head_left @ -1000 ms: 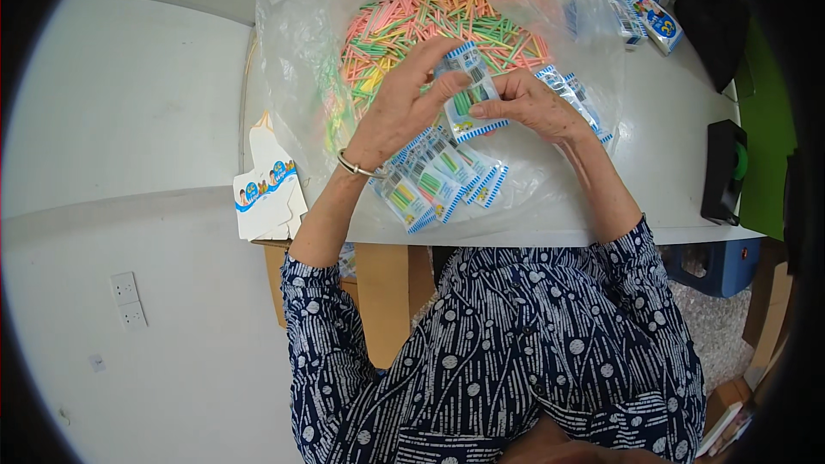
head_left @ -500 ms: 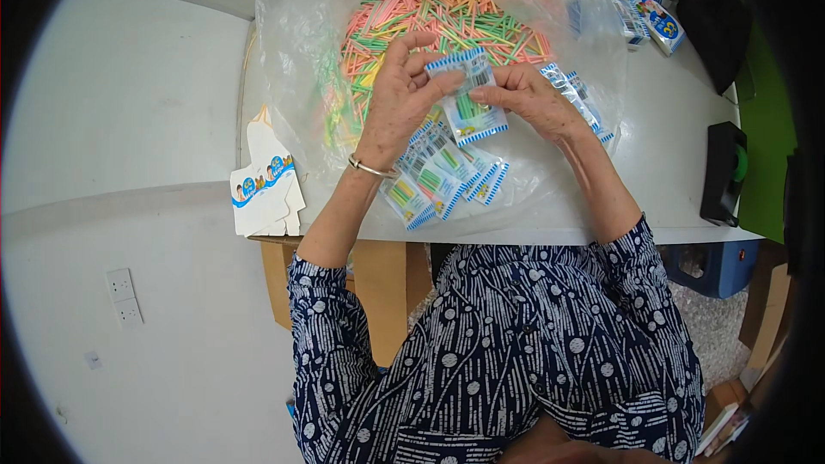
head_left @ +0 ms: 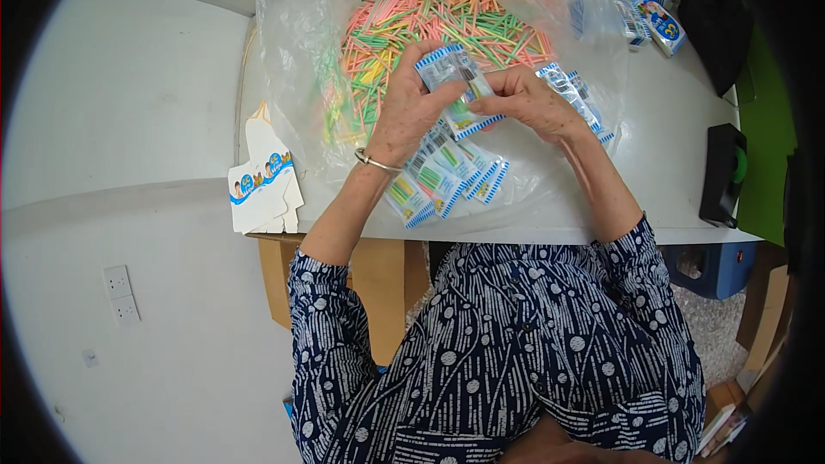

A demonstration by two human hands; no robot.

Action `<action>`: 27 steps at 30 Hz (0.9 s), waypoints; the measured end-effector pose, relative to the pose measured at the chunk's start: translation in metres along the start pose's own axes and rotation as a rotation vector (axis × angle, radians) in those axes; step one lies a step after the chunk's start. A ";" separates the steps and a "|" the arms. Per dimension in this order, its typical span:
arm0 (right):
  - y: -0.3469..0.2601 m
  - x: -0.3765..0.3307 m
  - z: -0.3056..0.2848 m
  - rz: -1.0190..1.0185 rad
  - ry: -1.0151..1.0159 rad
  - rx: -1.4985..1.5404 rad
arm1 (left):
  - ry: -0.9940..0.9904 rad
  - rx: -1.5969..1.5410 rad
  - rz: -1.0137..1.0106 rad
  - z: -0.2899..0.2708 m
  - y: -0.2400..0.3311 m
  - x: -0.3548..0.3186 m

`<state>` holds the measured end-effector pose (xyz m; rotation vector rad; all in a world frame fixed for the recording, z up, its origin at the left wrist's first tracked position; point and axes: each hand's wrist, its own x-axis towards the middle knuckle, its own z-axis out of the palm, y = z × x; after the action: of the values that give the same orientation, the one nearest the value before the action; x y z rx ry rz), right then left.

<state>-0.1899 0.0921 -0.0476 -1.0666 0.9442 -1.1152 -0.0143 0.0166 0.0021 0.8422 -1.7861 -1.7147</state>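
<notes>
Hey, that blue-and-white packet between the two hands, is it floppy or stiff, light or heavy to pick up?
The packet is probably light: it is small, and the left hand and right hand hold it with thumbs and fingers. Its thin film likely bends easily, though the green sticks inside may stiffen the middle. Its glossy surface could be slippery.

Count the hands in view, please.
2: the left hand at the left side of the blue-edged packet, and the right hand at its right side. No others show.
</notes>
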 end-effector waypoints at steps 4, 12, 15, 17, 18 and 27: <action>0.001 0.000 0.003 0.016 0.024 0.020 | -0.023 0.015 -0.021 0.000 0.004 -0.001; -0.007 -0.003 0.007 0.085 -0.033 0.035 | -0.066 0.151 -0.041 -0.004 0.003 -0.005; 0.006 -0.001 0.001 0.072 0.021 0.078 | -0.031 0.090 0.039 -0.006 0.002 -0.004; 0.005 -0.003 -0.007 0.094 0.032 -0.010 | 0.010 0.031 0.085 -0.015 0.001 0.002; 0.005 -0.004 -0.010 0.098 0.030 -0.009 | 0.026 0.039 0.089 -0.027 0.000 0.004; -0.006 -0.009 -0.025 0.010 0.213 -0.010 | -0.208 1.110 0.566 -0.072 -0.049 -0.005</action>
<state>-0.2172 0.0961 -0.0470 -0.9629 1.1226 -1.2338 0.0460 -0.0284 -0.0421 0.4306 -2.7787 -0.3736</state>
